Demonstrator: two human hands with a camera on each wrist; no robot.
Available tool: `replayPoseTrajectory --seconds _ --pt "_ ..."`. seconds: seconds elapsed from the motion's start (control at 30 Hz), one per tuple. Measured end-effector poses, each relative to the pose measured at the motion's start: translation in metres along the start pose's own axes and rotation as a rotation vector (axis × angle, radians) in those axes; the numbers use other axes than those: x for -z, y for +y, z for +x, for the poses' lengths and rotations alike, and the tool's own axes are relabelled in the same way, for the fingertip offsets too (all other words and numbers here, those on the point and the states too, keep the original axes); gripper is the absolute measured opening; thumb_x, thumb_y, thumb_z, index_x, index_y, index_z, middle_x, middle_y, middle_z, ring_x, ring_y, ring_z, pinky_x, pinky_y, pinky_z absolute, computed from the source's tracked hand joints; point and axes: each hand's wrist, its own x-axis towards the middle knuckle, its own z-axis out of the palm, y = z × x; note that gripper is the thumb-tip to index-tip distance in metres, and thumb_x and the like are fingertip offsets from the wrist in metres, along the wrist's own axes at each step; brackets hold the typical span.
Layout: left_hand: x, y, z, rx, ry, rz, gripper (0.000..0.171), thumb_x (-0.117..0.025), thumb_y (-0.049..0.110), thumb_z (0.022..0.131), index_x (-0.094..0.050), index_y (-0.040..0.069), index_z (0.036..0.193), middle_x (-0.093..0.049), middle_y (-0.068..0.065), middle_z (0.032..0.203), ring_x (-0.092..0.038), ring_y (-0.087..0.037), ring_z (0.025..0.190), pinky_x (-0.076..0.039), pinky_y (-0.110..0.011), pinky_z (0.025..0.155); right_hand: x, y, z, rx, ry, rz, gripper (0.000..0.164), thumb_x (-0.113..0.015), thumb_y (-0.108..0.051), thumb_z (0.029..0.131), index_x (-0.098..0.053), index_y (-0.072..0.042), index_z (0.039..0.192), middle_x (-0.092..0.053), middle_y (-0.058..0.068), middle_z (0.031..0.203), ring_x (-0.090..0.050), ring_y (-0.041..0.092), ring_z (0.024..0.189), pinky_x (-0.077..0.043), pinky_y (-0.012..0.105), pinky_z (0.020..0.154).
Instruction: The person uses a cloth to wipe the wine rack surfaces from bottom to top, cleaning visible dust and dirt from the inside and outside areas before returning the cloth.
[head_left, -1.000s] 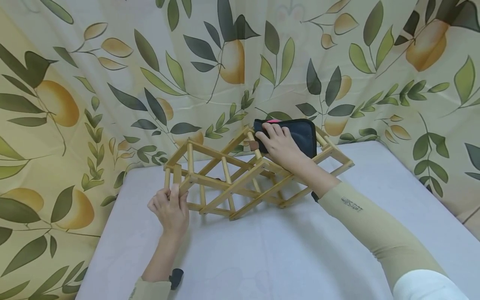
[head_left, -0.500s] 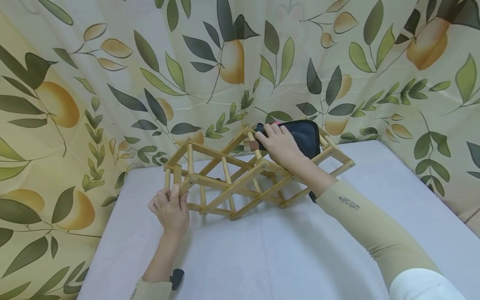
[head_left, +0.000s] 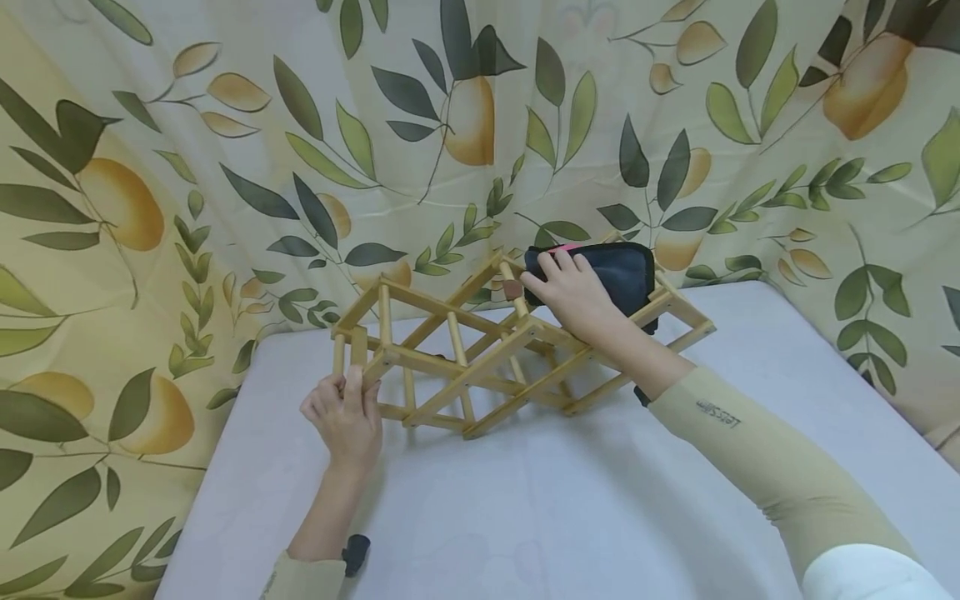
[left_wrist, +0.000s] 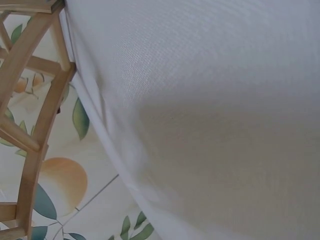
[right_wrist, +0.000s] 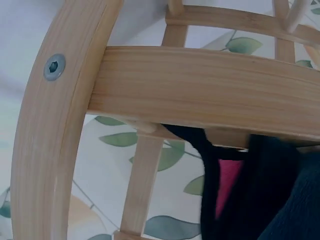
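A slatted wooden folding rack [head_left: 457, 350] of crossed bars and round dowels stands on the white-covered table. My left hand [head_left: 348, 421] grips its left end, fingers curled at the end bar. At the rack's upper right, a dark navy fabric pouch [head_left: 626, 271] with black edging and a bit of pink lies within the top of the frame. My right hand [head_left: 573, 296] holds the pouch's left part, fingers bent over its upper edge; the thumb is hidden. In the right wrist view, the pouch [right_wrist: 280, 190] hangs beside a wooden rail [right_wrist: 210, 90]. Neither wrist view shows its hand.
A brown tag [head_left: 513, 289] is on a dowel beside the right hand. Behind the table [head_left: 525, 508] hangs a curtain [head_left: 300, 125] printed with fruit and leaves, close to the rack's back. The left wrist view shows the rack [left_wrist: 37, 125] near the table's edge.
My right hand and the pouch have shifted slightly to the right, and the pouch's lower corner now shows below a rail. The left hand and the rack stay nearly still.
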Motion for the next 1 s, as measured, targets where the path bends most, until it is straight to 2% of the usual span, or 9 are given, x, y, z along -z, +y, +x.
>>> replayPoseTrajectory --seconds 0.13,0.23,0.37,0.57,0.63,0.8,0.87,0.93,1.0 --pt "0.0002 0.0001 0.0005 0.001 0.012 0.001 0.033 -0.04 0.041 0.093 -0.047 0.009 0.1 -0.036 -0.013 0.078 -0.034 -0.03 0.069 -0.019 -0.044 0.065 -0.0033 -0.0001 0.0043 0.052 0.189 0.076 0.023 -0.06 0.006 0.082 -0.051 -0.005 0.099 -0.05 0.019 0.095 -0.048 0.036 0.085 -0.041 0.042 0.065" --pt "0.0002 0.0 0.0004 0.002 0.01 -0.001 0.033 -0.04 0.041 0.093 -0.047 0.009 0.1 -0.036 -0.013 0.078 -0.034 -0.031 0.069 -0.019 -0.044 0.065 -0.005 0.0002 0.0056 0.067 0.253 0.135 0.025 -0.06 0.011 0.079 -0.055 -0.004 0.098 -0.052 0.018 0.092 -0.049 0.035 0.083 -0.041 0.041 0.065" --pt "-0.0001 0.0002 -0.0003 0.003 0.007 0.002 0.033 -0.04 0.041 0.093 -0.047 0.009 0.1 -0.036 -0.013 0.078 -0.035 -0.031 0.069 -0.02 -0.044 0.065 -0.0043 0.0001 0.0041 0.047 0.226 0.168 0.025 -0.06 0.013 0.075 -0.058 -0.002 0.095 -0.054 0.017 0.09 -0.05 0.033 0.081 -0.04 0.039 0.065" --pt "-0.0007 0.0009 -0.0007 0.003 0.007 0.006 0.033 -0.039 0.041 0.093 -0.047 0.009 0.1 -0.036 -0.013 0.078 -0.035 -0.031 0.069 -0.02 -0.044 0.065 -0.0011 0.0001 -0.0009 0.001 0.098 0.095 0.022 -0.061 0.011 0.075 -0.062 -0.002 0.094 -0.054 0.016 0.089 -0.051 0.032 0.08 -0.04 0.039 0.067" --pt "-0.0011 0.0011 -0.0008 0.002 0.01 0.005 0.033 -0.039 0.041 0.093 -0.047 0.009 0.1 -0.036 -0.013 0.078 -0.035 -0.03 0.069 -0.02 -0.044 0.065 -0.0012 0.0007 -0.0012 0.018 0.102 0.073 0.022 -0.062 0.009 0.076 -0.062 -0.002 0.094 -0.053 0.016 0.089 -0.051 0.032 0.081 -0.04 0.039 0.067" --pt "-0.0009 0.0018 -0.0008 0.002 0.007 0.003 0.033 -0.039 0.041 0.093 -0.047 0.01 0.1 -0.036 -0.013 0.078 -0.035 -0.031 0.069 -0.02 -0.044 0.065 -0.0022 0.0015 0.0005 0.096 0.239 0.1 0.023 -0.064 0.009 0.075 -0.06 -0.003 0.094 -0.053 0.016 0.088 -0.05 0.032 0.08 -0.04 0.038 0.065" --pt "-0.0003 0.002 -0.0005 0.006 0.005 0.007 0.033 -0.039 0.041 0.093 -0.047 0.01 0.101 -0.036 -0.013 0.078 -0.034 -0.031 0.069 -0.02 -0.044 0.065 -0.0019 0.0012 0.0013 0.108 0.263 0.12 0.023 -0.064 0.009 0.075 -0.061 -0.003 0.095 -0.054 0.015 0.088 -0.05 0.031 0.079 -0.04 0.038 0.065" --pt "0.0003 0.0022 -0.0004 0.009 0.001 0.012 0.034 -0.039 0.042 0.093 -0.047 0.01 0.102 -0.036 -0.014 0.078 -0.034 -0.031 0.068 -0.02 -0.044 0.065 -0.0015 0.0008 0.0015 0.085 0.232 0.125 0.023 -0.064 0.008 0.075 -0.061 -0.003 0.095 -0.054 0.015 0.089 -0.051 0.031 0.079 -0.041 0.038 0.066" --pt "0.0006 0.0024 -0.0001 0.011 -0.003 0.016 0.034 -0.038 0.042 0.093 -0.047 0.01 0.102 -0.036 -0.014 0.078 -0.034 -0.031 0.068 -0.02 -0.044 0.065 -0.0004 0.0004 0.0007 0.039 0.159 0.114 0.022 -0.064 0.008 0.075 -0.062 -0.003 0.094 -0.055 0.016 0.09 -0.051 0.031 0.081 -0.042 0.038 0.068"
